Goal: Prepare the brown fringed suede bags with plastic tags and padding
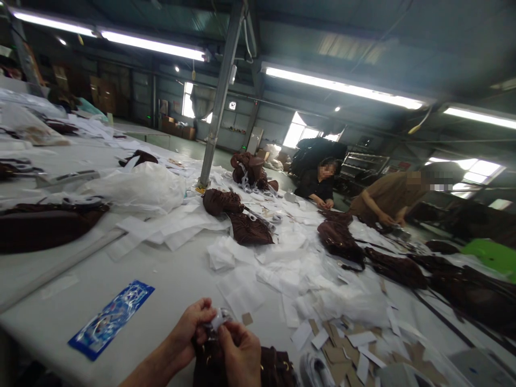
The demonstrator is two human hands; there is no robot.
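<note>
At the near table edge, my left hand (186,329) and my right hand (243,350) come together with fingers closed. Between their fingertips is a small piece of shiny clear and white wrapping (218,321); what lies inside it I cannot make out. Just under the hands is a dark brown bag (278,361) with gold-coloured metal fittings, partly covered by my right hand. A small piece of brown card (247,319) lies just beyond my right hand. To the left, flat on the table, is a blue printed packet (112,319).
Brown and white card pieces (342,346) are scattered at right, beside a coiled white strip (314,371). White sheets (242,290) and several brown bags (252,228) cover the table further off. A metal post (221,97) rises there. Two people work at the far right side.
</note>
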